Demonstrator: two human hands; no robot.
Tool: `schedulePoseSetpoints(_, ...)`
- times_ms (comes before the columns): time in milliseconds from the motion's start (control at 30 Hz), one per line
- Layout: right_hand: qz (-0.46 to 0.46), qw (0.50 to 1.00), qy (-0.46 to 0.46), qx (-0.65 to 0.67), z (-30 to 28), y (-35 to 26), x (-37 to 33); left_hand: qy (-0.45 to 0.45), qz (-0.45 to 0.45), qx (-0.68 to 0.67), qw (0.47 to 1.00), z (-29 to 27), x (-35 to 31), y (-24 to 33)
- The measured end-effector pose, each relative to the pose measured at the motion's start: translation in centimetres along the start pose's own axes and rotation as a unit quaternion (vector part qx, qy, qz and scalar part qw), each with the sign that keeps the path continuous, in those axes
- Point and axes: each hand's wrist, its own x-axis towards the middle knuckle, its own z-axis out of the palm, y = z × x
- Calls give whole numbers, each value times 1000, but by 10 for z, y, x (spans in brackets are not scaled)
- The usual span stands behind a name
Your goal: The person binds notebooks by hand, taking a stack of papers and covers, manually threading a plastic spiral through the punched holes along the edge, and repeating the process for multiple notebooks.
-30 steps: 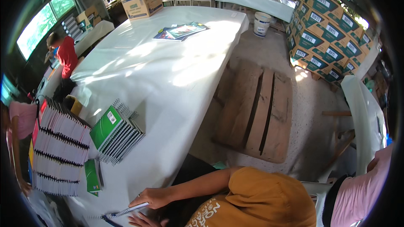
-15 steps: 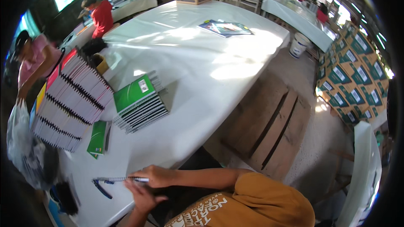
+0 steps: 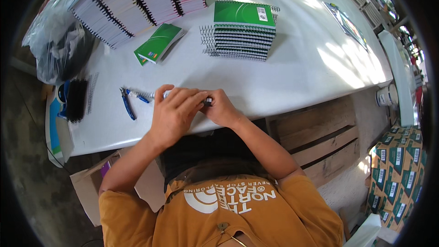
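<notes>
- White-covered desk [image 3: 302, 82] is stacked with green spiral notebooks [image 3: 240, 13].
- Dark-edged, part-hidden item [image 3: 207, 102] is grasped by both hands [image 3: 176, 110].
- Silvery wire coil [image 3: 150, 94] seems being worked; steady pinching is required.

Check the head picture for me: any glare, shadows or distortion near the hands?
Head view: left hand and right hand look fairly clear; sun glare patches whiten the table farther right; the notebook stack casts a soft shadow to its right; the stacked boxes look tilted near the dark fisheye rim.
</notes>
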Motion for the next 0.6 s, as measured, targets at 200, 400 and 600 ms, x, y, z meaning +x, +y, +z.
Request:
schedulePoseSetpoints(200, 55, 995, -19, 77, 5, 13, 1, -14, -19, -86, 996, -15, 19, 3)
schedulePoseSetpoints(400, 95, 994, -29, 33, 3, 7, 3, -94, -22, -96, 991, -27, 32, 1)
schedulePoseSetpoints(600, 85, 996, -17, 9, 2, 15, -1, -32, 1, -58, 998, -18, 32, 7)
